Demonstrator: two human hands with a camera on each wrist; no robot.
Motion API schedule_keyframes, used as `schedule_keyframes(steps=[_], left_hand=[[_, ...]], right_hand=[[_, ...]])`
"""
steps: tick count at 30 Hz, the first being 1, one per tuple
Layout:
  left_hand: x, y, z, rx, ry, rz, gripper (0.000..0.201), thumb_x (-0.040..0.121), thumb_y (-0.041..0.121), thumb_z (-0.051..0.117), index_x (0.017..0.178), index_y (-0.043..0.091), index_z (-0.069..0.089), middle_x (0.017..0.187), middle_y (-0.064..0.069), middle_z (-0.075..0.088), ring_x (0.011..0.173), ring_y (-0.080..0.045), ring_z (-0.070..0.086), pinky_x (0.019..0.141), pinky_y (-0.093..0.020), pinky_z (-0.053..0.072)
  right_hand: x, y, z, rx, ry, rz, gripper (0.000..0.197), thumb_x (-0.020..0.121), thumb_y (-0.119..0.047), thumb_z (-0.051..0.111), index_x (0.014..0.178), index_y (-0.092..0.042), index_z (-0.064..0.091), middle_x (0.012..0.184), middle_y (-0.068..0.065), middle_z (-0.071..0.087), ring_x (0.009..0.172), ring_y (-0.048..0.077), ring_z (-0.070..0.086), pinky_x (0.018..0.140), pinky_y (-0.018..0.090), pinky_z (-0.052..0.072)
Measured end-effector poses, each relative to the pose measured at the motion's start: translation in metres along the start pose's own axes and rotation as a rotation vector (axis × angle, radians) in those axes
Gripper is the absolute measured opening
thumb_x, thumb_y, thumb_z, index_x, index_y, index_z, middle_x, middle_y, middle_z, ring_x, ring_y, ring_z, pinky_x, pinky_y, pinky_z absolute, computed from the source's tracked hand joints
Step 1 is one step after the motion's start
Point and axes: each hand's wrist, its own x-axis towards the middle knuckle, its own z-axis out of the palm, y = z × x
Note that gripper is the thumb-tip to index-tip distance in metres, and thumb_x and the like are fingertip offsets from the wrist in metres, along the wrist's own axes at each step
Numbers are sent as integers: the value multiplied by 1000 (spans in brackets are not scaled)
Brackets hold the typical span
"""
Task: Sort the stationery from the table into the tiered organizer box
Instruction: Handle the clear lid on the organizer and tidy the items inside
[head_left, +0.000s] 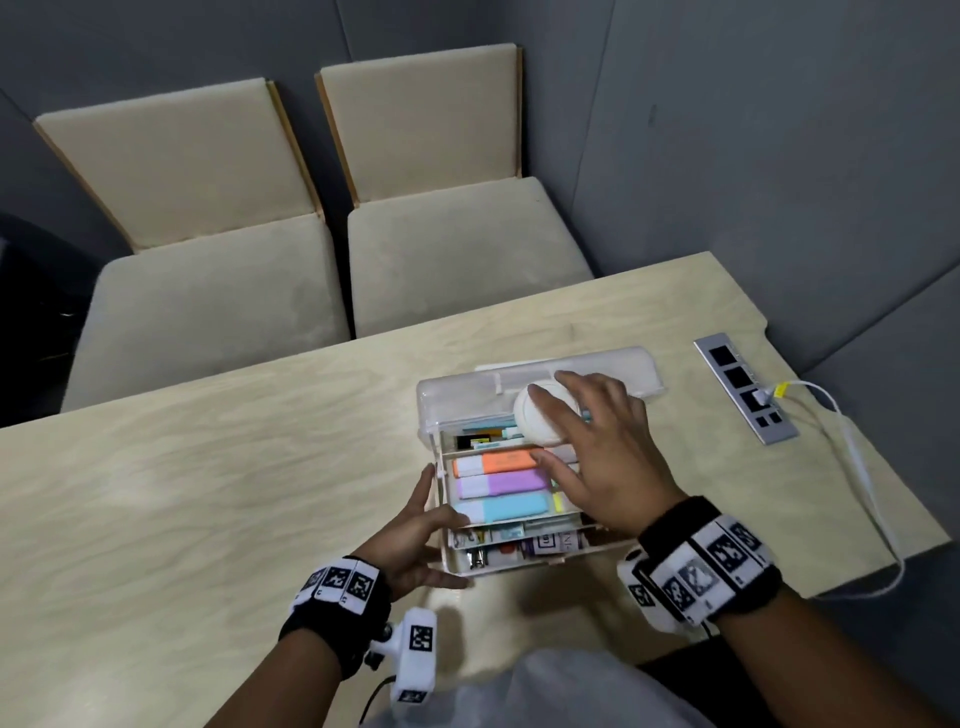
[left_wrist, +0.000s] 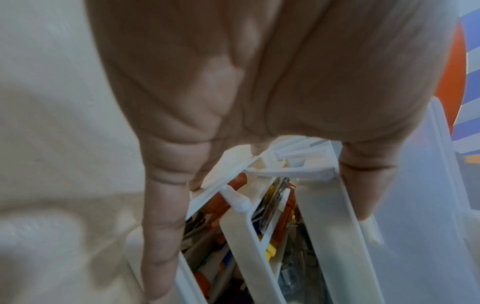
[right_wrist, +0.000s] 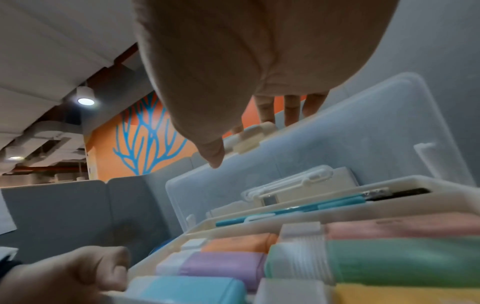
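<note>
Nearest the person, the left hand (head_left: 415, 530) is set against the left end of the organizer box (head_left: 514, 558), fingers curled round its near corner and thumb up along its side; the box is steadied by it. In the left wrist view the fingers (left_wrist: 163, 226) are seen lying along the fanned-out trays.

The bottom tray is packed with small mixed items. Above it, the middle tray (head_left: 441, 483) is filled with blue (head_left: 506, 506), purple (head_left: 504, 483) and orange (head_left: 496, 462) highlighters, laid side by side. The top tray behind holds pens.

Over the far side of the box, a round white object (head_left: 540, 413), perhaps a tape roll, is gripped by the right hand (head_left: 608, 457), thumb and fingers spread round it, just above the top tray. The clear lid (head_left: 571, 369) is swung open behind the box.

No loose stationery is seen on the table (head_left: 260, 441), so this is judged to be the last item.

The risk is judged to lie in fit: if the round object is set on the crowded top tray, the lid may be kept from closing, or the object may roll off. The box could also be tipped backward if the object is pressed down hard.
</note>
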Motion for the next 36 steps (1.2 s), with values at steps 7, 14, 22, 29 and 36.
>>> schedule_keyframes(steps=[7,14,22,29,36], left_hand=[[1,-5,-7,-100,-22,37,91,77,3,66,135,63,31,138,-11,51,113,-48,59,84,-69,49],[-7,-7,-4,-144,-98,91,70,81,0,59,115,61,55,115,-11,64,98,-39,62,90,-68,47],[-4,-12,-23,-421,-170,74,77,64,12,47,134,44,51,133,-11,55,122,-43,49,91,-78,35],[-14,-6,-9,-165,-136,127,64,64,14,54,119,45,64,123,-5,62,115,-35,51,95,-70,41],[-16,-1,-1,-27,-8,131,49,73,62,65,120,49,59,129,8,59,121,-27,52,88,-63,49]], right_hand=[[1,0,4,21,21,-7,71,78,-62,63,138,-25,52,125,0,49,114,24,43,85,38,35],[-28,-1,6,66,79,-95,69,59,-39,79,123,-17,63,111,3,52,99,24,52,82,37,43],[-57,-6,22,111,77,-103,49,65,-29,74,111,-17,67,103,4,53,92,24,53,76,38,51],[-54,-1,24,76,66,-115,65,64,-35,79,125,-21,62,115,8,49,105,29,49,85,38,47],[-16,10,11,145,101,-144,62,68,-34,76,126,-16,62,120,9,53,110,29,50,88,46,49]])
